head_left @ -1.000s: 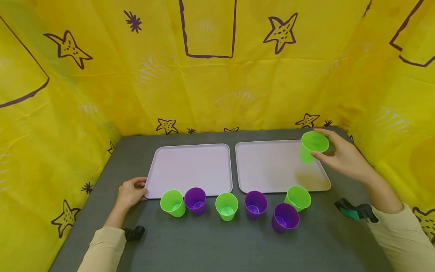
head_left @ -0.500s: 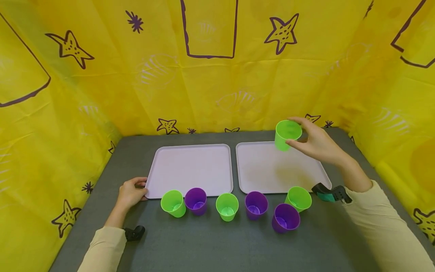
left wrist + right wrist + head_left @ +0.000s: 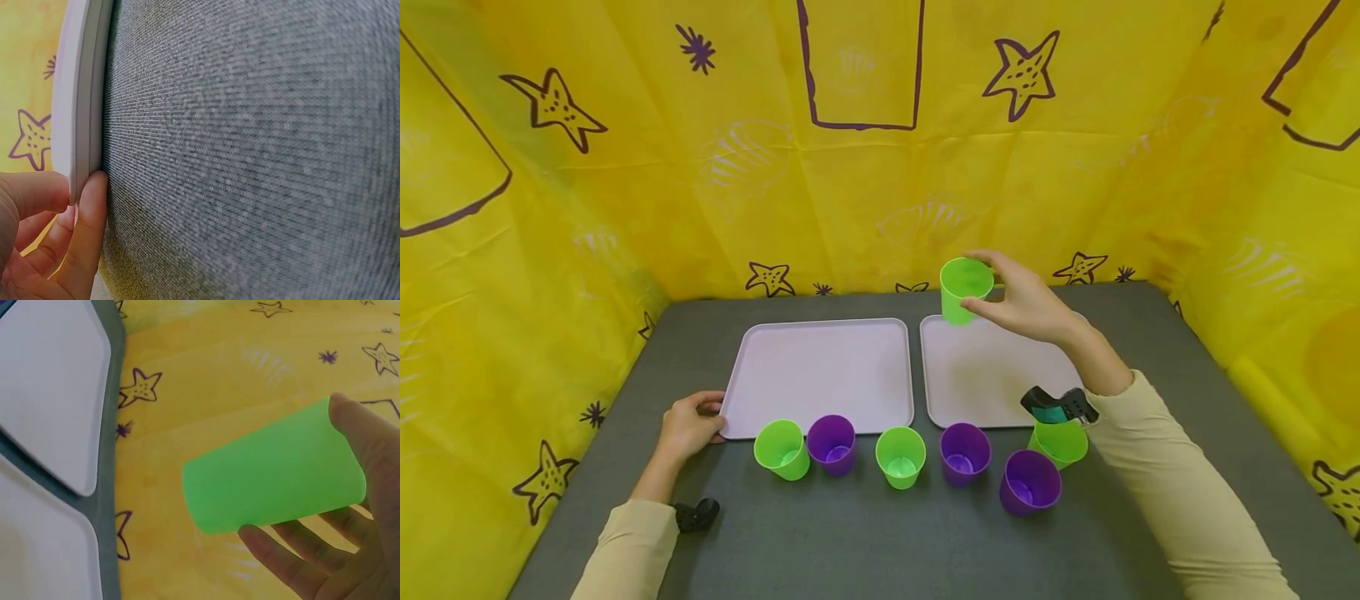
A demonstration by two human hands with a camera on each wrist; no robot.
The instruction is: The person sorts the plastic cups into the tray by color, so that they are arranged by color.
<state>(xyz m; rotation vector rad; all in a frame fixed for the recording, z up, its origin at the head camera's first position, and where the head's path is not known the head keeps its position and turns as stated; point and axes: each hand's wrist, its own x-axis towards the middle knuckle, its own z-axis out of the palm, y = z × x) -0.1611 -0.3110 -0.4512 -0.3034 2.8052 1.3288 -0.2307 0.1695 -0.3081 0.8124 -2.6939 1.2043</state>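
Observation:
My right hand (image 3: 1026, 302) holds a green cup (image 3: 957, 302) up in the air, its mouth upward, over the back left part of the right tray (image 3: 985, 379). Thumb and fingers grip the cup from opposite sides in the right wrist view, where its green wall (image 3: 275, 469) shows whole. At the near left corner of the left tray (image 3: 827, 375), my left hand (image 3: 688, 429) pinches the rim. The left wrist view shows the thumb (image 3: 37, 194) on one side of the tray edge (image 3: 84, 112) and a fingertip on the other.
Along the trays' near side stand a green cup (image 3: 781, 450), a purple cup (image 3: 832, 446), another green cup (image 3: 900, 458) and another purple cup (image 3: 964, 454). A third purple cup (image 3: 1028, 483) stands before a green cup (image 3: 1062, 446), partly hidden by my right wrist strap. Yellow cloth (image 3: 865, 192) hangs behind the table.
My right hand has carried the green cup leftward and slightly up, from the right tray's right end to its left part. The left hand has stayed at the left tray's corner.

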